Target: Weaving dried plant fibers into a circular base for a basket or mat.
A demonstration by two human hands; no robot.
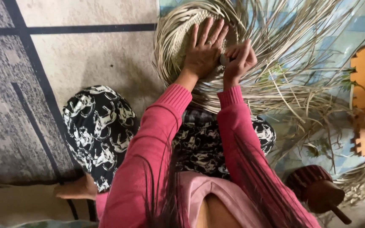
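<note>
Upper centre of frame: left hand (203, 50) lies flat, fingers spread, on the woven straw piece (182, 38) resting on the floor, while right hand (239, 59), just beside it, pinches a small grey object (224, 59), loose straw strands (292, 55) fanning out to the right.
</note>
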